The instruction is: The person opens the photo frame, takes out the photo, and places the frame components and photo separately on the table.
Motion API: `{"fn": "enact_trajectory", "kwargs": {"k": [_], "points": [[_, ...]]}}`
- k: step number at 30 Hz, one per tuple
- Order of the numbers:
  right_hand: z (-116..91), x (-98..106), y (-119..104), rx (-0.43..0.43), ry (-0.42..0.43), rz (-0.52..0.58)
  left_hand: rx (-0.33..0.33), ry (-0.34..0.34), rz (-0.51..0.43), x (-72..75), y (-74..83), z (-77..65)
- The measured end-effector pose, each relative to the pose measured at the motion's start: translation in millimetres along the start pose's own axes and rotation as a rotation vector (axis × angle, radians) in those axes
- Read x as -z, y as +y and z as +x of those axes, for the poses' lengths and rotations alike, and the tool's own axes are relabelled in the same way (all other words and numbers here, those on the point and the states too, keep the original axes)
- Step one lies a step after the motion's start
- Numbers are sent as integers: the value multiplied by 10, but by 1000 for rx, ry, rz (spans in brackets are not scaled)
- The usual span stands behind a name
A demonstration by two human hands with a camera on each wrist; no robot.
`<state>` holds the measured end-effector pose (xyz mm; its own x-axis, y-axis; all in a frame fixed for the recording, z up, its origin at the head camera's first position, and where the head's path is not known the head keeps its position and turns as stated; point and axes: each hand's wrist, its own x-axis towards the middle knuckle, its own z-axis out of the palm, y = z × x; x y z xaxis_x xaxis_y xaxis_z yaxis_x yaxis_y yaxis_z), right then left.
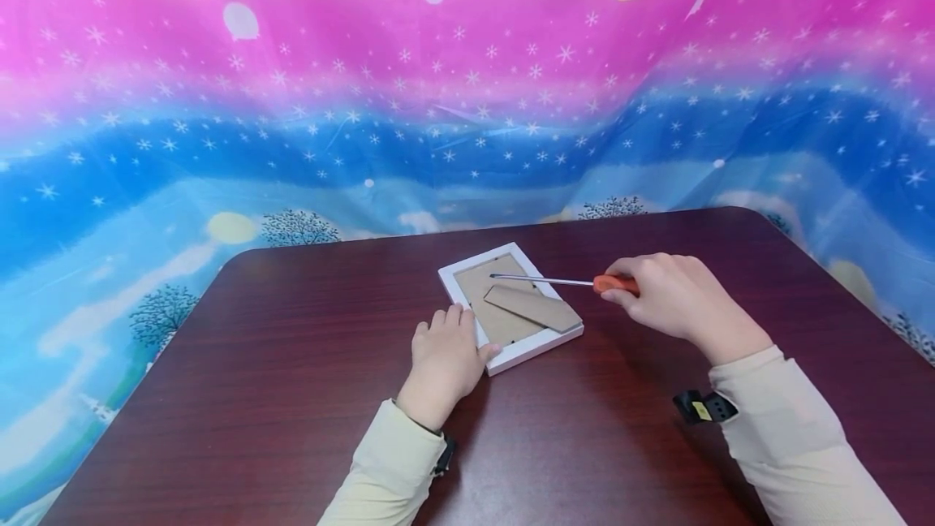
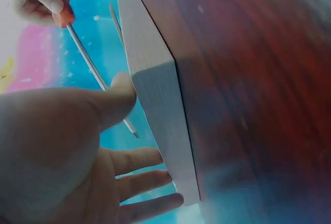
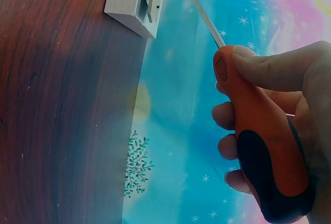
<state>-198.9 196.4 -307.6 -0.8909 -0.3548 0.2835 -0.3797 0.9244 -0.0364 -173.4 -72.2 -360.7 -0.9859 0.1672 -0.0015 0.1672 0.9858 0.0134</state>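
Note:
A white picture frame (image 1: 536, 346) lies face down on the table, its brown backing board (image 1: 504, 316) and tilted stand flap (image 1: 533, 309) facing up. My left hand (image 1: 447, 355) rests along its left edge; in the left wrist view, fairly straight fingers and a thumb touch the frame's side. My right hand (image 1: 668, 295) grips the orange and black handle of a screwdriver (image 3: 271, 146). The screwdriver's metal shaft (image 1: 548, 279) points left across the frame, with the tip over the backing board's upper part. Small dark tabs (image 1: 513, 341) show along the backing's border.
The dark reddish-brown table (image 1: 292, 364) extends around the frame on all sides. Behind it hangs a pink and blue cloth (image 1: 438, 104) with snowflakes and trees. A black strap (image 1: 704, 407) is on the right wrist.

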Motion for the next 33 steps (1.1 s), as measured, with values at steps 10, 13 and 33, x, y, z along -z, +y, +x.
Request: {"fn": "enact_trajectory", "kwargs": {"k": [10,13,33], "points": [[16,13,-10,7,11,3,-54,9,-117,10,-196,65],[18,8,-14,8,13,7,-95,-9,-167,11,-266,76],[-11,1,-12,2,13,6,-125,55,-141,8,-109,-2]]}}
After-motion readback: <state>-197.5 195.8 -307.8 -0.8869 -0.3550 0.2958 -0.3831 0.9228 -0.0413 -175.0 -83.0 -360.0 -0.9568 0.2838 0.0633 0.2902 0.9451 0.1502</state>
